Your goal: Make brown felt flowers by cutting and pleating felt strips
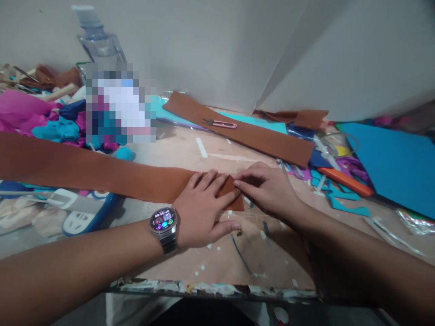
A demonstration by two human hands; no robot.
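Note:
A long brown strip of sheet material (136, 179) runs from the left edge to the middle of the table. My left hand (200, 208), a watch on its wrist, lies spread flat on the strip near its right end. At that end my right hand (263, 185) pinches the strip's corner between thumb and fingertips. A second brown strip (272, 140) lies behind my hands, and a pair of pink-handled thread snips (222, 124) rests on it.
Blue sheets (401, 163) and an orange-handled cutter (346, 181) lie at the right. Pink and turquoise crumpled material (57, 129) is heaped at the left before a clear bottle (102, 45). A white and blue device (81, 217) sits left, and the table's front edge (210, 290) is ragged.

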